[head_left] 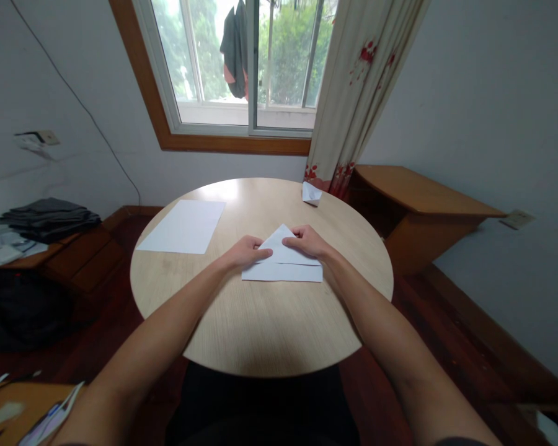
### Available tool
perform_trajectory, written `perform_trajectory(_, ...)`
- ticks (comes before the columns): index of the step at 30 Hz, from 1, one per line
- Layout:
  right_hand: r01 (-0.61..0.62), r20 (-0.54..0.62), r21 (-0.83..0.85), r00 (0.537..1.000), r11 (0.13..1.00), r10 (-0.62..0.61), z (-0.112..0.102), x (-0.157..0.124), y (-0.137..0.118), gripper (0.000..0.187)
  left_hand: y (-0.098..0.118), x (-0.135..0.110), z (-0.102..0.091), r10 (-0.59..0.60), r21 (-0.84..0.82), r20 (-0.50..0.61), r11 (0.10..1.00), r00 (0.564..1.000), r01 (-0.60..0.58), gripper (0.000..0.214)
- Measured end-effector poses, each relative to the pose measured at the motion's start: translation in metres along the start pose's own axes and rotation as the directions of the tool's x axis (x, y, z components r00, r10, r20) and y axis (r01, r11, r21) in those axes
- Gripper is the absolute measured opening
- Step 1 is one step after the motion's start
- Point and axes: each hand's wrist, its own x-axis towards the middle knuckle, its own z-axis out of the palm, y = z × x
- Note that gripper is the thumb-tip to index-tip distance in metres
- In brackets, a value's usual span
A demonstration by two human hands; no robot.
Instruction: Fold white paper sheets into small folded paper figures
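Observation:
A white sheet of paper [283, 263], partly folded into a point, lies at the middle of the round wooden table [260, 322]. My left hand [246, 251] rests on the paper's left side, its fingers pressed flat on a folded flap. My right hand [307, 240] sits on the paper's upper right, fingers curled and pinching a fold. Both forearms reach in from the near edge.
A flat white sheet [183, 226] lies on the table's left part. A small folded paper piece [311, 193] sits at the far edge near the curtain [353, 93]. A low wooden cabinet [413, 204] stands to the right, folded dark clothes [49, 218] to the left.

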Motion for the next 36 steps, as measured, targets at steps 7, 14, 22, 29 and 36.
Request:
perform_trajectory(7, -0.002, 0.086, 0.069, 0.996, 0.998, -0.004, -0.001, 0.001, 0.003, 0.033, 0.001, 0.000, 0.000, 0.006, -0.055, 0.067, 0.998, 0.998, -0.002, 0.043)
perform_trajectory(14, -0.011, 0.082, 0.138, 0.997, 0.990, 0.000, 0.000, 0.000, 0.001, 0.033, 0.003, -0.002, 0.000, 0.015, -0.039, 0.061, 0.999, 0.998, -0.013, 0.045)
perform_trajectory(22, -0.011, 0.016, 0.163, 1.000, 0.987, 0.009, -0.001, 0.000, 0.001, 0.032, -0.006, 0.006, -0.001, 0.049, -0.062, -0.122, 0.996, 0.991, -0.057, 0.047)
perform_trajectory(29, -0.025, 0.107, 0.145, 0.994, 0.989, 0.009, 0.010, 0.001, 0.002, 0.033, -0.002, 0.008, 0.002, 0.089, -0.014, -0.217, 0.995, 0.972, -0.095, 0.045)
perform_trajectory(36, -0.033, 0.184, 0.143, 0.983, 0.989, 0.007, 0.017, -0.001, -0.001, 0.031, 0.003, 0.004, 0.002, 0.046, -0.053, -0.227, 0.997, 0.973, -0.060, 0.039)
